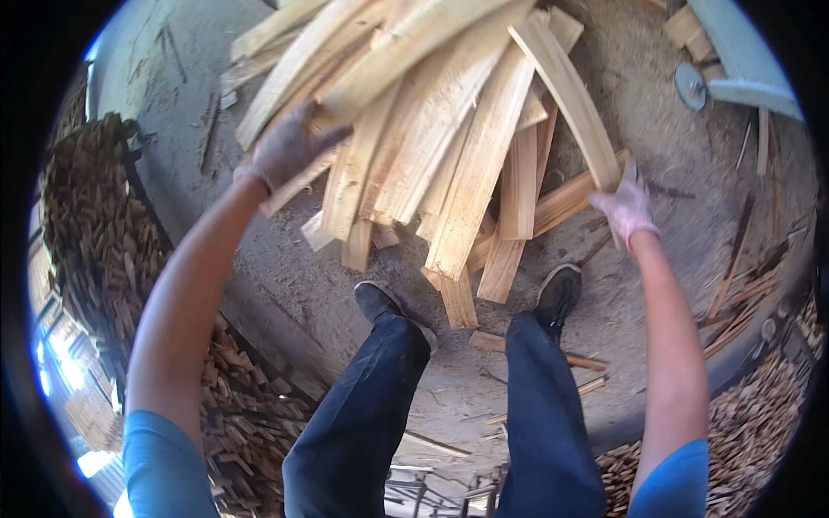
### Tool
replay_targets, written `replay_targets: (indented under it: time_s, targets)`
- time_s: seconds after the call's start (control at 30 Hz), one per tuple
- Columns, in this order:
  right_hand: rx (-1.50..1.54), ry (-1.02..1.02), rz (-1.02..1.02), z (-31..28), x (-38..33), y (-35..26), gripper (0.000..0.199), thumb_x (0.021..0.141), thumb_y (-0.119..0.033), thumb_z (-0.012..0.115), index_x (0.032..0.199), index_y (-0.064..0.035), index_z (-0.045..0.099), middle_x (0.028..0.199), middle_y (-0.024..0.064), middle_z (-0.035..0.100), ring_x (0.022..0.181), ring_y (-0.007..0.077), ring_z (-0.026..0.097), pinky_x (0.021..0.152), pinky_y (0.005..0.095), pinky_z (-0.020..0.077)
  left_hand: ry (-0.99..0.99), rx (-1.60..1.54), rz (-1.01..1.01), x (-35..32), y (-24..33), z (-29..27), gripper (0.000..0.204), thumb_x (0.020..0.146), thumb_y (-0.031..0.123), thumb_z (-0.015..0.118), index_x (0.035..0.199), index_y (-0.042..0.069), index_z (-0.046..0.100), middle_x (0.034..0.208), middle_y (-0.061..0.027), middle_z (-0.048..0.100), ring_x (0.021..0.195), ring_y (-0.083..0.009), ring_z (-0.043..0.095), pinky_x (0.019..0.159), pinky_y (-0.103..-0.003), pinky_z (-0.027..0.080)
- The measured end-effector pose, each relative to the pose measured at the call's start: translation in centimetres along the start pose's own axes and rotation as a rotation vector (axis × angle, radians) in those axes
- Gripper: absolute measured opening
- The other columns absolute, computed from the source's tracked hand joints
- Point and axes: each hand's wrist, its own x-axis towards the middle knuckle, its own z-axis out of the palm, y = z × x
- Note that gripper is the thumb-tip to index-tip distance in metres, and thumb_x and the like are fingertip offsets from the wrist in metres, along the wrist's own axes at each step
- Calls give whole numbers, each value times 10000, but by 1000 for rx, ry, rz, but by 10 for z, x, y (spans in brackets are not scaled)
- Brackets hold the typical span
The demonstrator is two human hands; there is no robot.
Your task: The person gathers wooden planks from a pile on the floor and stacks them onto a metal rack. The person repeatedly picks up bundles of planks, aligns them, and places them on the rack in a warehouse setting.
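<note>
The pile (432, 164) fans loosely over the floor (276, 250) by the person's feet; being overlapped, it could slide if a lower plank were tugged. A wide plank (380, 82) lies across its top, with the left hand (287, 148) at its near end, thumb spread; from here I can't tell whether that hand grips it, and a loose hold could let it slip. The right hand (623, 203) holds the lower end of a curved plank (570, 104), which might twist, held that way. A falling end could strike the shoes (560, 293), and a stick (492, 344) could trip one.

I can't make out a sure container: wood scraps fill the left heap (99, 207), perhaps binned, and the right heap (760, 414).
</note>
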Motion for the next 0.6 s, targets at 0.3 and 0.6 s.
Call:
replay_targets:
  time_s: [0.3,0.6]
  targets:
    - [691,-407,167,33,-50,-46,878,837,-519,751,1457,14,432,1440,278,505,1341,381,505,1145,434,397,-176,-345,-355,64,-18,41,986,792,773,654,1336,-42,548,1227,-212,640,1173,-298,590,1054,-400,408]
    - [800,-144,454,60,-38,-117,1071,865,-835,462,1462,54,460,1420,272,541,1355,374,500,1107,441,414,-175,-569,-481,28,62,71,868,954,441,678,1592,40,246,1374,-170,575,1237,-222,570,1063,-307,448]
